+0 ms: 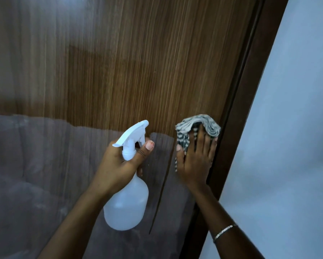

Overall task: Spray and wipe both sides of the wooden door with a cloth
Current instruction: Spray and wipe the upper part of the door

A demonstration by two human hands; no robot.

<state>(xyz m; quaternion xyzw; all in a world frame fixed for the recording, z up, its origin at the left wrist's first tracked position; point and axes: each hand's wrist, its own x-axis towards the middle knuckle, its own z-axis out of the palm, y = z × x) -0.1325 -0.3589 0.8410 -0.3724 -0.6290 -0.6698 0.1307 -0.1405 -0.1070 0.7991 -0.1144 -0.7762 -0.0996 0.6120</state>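
Note:
The wooden door (138,62) fills most of the view, brown with vertical grain and a glossy, reflective face. My left hand (119,163) grips the neck of a white spray bottle (127,202), held upright close to the door with its nozzle pointing up and right. My right hand (198,157) presses a grey striped cloth (200,126) flat against the door near its right edge, fingers straight and spread. Part of the cloth bunches above my fingertips.
A dark brown door frame (237,128) runs diagonally along the door's right edge. Beyond it stands a pale blue-grey wall (291,128). The door's lower half mirrors a greyish, padded shape (35,174). A thin bracelet (225,231) sits on my right wrist.

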